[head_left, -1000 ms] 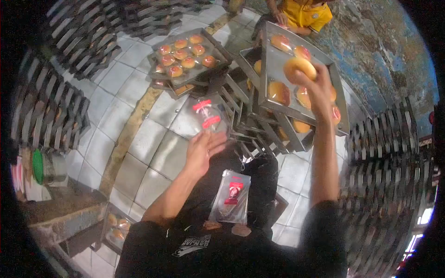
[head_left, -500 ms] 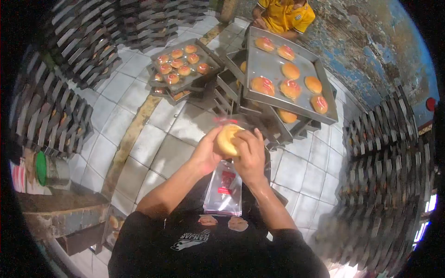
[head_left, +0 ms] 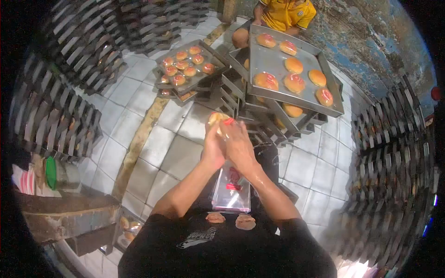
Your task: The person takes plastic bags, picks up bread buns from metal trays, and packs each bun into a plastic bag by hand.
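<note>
Together, the left hand (head_left: 214,147) and right hand (head_left: 238,146) close around a bun (head_left: 216,118) at their fingertips, left of and nearer than the top tray (head_left: 272,60), which serves as landmark. Red print shows on a clear wrapper (head_left: 229,121) about the bun; the two-sided hold probably keeps soft bread and slippery film together without squashing either, though the backs of the hands hide how the fingers press. Below the hands, nearer the wearer than the top tray, a pile of clear bags (head_left: 232,190) lies flat on the lap, likely so that one can be taken with little reach. The top tray sits askew on other trays, at a height that seems to suit the right arm; it carries plain buns (head_left: 317,78) and glossy buns with red print (head_left: 266,81), spaced apart. Left of the top tray, a lower tray (head_left: 217,60) bears similar red-marked buns, perhaps grouped there to keep them separate. Just beyond the top tray sits a person in a yellow shirt (head_left: 288,14).
</note>
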The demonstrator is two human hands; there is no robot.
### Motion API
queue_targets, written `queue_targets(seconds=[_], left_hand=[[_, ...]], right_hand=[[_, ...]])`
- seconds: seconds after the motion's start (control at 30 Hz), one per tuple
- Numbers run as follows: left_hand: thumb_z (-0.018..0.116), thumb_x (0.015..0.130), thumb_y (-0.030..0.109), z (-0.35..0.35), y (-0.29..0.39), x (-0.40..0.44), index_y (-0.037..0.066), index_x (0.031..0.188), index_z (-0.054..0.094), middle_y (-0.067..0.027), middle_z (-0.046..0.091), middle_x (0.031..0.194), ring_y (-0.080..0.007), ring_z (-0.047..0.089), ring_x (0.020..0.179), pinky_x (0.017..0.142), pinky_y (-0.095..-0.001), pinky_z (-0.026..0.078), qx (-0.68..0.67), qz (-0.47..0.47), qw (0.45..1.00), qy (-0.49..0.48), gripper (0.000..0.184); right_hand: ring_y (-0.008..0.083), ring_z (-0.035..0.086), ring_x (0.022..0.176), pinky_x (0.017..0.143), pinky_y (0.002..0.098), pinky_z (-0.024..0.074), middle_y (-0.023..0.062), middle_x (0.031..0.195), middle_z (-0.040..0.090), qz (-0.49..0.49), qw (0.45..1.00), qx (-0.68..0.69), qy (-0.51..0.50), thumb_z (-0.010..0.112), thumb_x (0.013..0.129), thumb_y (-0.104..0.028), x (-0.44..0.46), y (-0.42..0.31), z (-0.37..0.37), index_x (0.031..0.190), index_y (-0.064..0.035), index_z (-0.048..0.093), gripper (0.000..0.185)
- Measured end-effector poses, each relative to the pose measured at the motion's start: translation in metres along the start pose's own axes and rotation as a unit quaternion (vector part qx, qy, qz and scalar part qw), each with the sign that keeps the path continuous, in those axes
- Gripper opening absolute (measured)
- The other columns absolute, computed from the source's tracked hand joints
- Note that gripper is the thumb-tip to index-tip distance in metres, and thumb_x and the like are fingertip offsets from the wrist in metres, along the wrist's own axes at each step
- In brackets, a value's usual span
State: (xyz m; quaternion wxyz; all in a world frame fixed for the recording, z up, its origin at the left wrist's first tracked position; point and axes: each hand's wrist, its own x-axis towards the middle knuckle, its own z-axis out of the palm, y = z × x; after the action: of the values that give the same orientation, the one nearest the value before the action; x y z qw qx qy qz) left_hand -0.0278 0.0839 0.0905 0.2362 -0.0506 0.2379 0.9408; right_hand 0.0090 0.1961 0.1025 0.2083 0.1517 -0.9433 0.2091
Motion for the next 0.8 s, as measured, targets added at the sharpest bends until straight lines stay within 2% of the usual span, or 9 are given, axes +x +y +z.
queue_targets(seconds=[0.1,0.3,0.37,0.47,0.5,0.57,0.7,0.77,0.8], left_hand=[[0.044,0.105,0.054,-0.011,-0.011,0.013,0.012,0.138,0.054,-0.0086,0.065,0.131,-0.0271,0.063,0.117,0.106,-0.0415,0.048,0.008,0.062,0.993,0.099,0.054],[0.027,0.105,0.069,-0.027,0.008,0.029,0.010,0.142,0.052,-0.0154,0.062,0.136,-0.0366,0.061,0.123,0.107,-0.0571,0.050,-0.060,-0.101,0.989,0.088,0.074],[0.025,0.107,0.066,-0.039,0.018,0.040,0.010,0.143,0.051,-0.0157,0.062,0.136,-0.0356,0.061,0.125,0.107,-0.0567,0.051,-0.109,-0.087,0.987,0.079,0.071],[0.032,0.106,0.066,-0.052,0.046,0.032,0.013,0.138,0.056,-0.0118,0.060,0.139,-0.0314,0.059,0.127,0.105,-0.0575,0.049,-0.072,-0.009,0.995,0.061,0.066],[0.032,0.106,0.066,-0.053,0.042,0.027,0.013,0.138,0.056,-0.0118,0.060,0.139,-0.0314,0.059,0.127,0.105,-0.0575,0.049,-0.075,-0.008,0.995,0.065,0.066],[0.032,0.106,0.065,-0.047,0.030,0.019,0.014,0.137,0.057,-0.0113,0.062,0.135,-0.0309,0.059,0.124,0.105,-0.0563,0.050,-0.098,-0.012,0.994,0.054,0.064],[0.033,0.108,0.060,-0.044,0.014,0.024,0.010,0.137,0.057,-0.0124,0.064,0.133,-0.0326,0.062,0.122,0.103,-0.0562,0.052,-0.066,-0.032,0.994,0.076,0.063],[0.032,0.108,0.059,-0.053,0.038,0.029,0.010,0.137,0.057,-0.0123,0.064,0.133,-0.0321,0.062,0.122,0.102,-0.0551,0.053,-0.053,0.005,0.994,0.097,0.062],[0.032,0.108,0.058,-0.055,0.044,0.024,0.010,0.138,0.056,-0.0123,0.064,0.134,-0.0316,0.062,0.122,0.100,-0.0541,0.054,-0.037,0.031,0.991,0.123,0.062]], right_hand=[[0.0354,0.064,0.113,0.114,0.0554,0.0373,0.0156,0.113,0.069,0.013,0.999,0.023,-0.033,0.068,0.082,-0.002,0.006,-0.010,-0.027,0.121,-0.0040,0.064,0.039],[0.0308,0.066,0.093,0.084,0.0396,0.0518,0.0122,0.097,0.067,0.101,0.945,0.281,-0.133,0.072,0.089,-0.007,-0.015,-0.034,-0.032,0.098,-0.0022,0.065,0.012],[0.0259,0.065,0.089,0.080,0.0380,0.0508,0.0089,0.094,0.066,0.159,0.836,0.457,-0.260,0.072,0.093,-0.009,-0.023,-0.047,-0.054,0.092,-0.0023,0.063,0.011],[0.0140,0.061,0.090,0.076,0.0313,0.0503,0.0096,0.096,0.066,-0.073,0.643,0.705,-0.290,0.072,0.097,-0.012,-0.027,-0.069,-0.073,0.088,-0.0029,0.061,0.017],[0.0114,0.059,0.090,0.075,0.0293,0.0492,0.0079,0.094,0.066,0.122,0.712,0.660,-0.205,0.074,0.095,-0.010,-0.029,-0.059,-0.066,0.088,-0.0029,0.062,0.016],[0.0127,0.059,0.081,0.070,0.0279,0.0479,0.0070,0.090,0.065,0.176,0.871,0.458,-0.016,0.074,0.095,-0.009,-0.013,-0.047,-0.041,0.083,-0.0046,0.059,0.020],[0.0118,0.057,0.077,0.067,0.0260,0.0468,0.0057,0.088,0.064,0.155,0.892,0.405,-0.125,0.076,0.093,-0.008,-0.024,-0.042,-0.028,0.080,-0.0059,0.055,0.024],[0.0110,0.056,0.079,0.069,0.0252,0.0462,0.0044,0.087,0.064,-0.009,0.525,0.808,-0.267,0.076,0.091,-0.006,-0.032,-0.063,-0.071,0.079,-0.0059,0.052,0.027],[0.0110,0.056,0.079,0.069,0.0252,0.0462,0.0044,0.087,0.064,-0.006,0.522,0.809,-0.269,0.076,0.091,-0.006,-0.030,-0.063,-0.068,0.079,-0.0059,0.052,0.027]])
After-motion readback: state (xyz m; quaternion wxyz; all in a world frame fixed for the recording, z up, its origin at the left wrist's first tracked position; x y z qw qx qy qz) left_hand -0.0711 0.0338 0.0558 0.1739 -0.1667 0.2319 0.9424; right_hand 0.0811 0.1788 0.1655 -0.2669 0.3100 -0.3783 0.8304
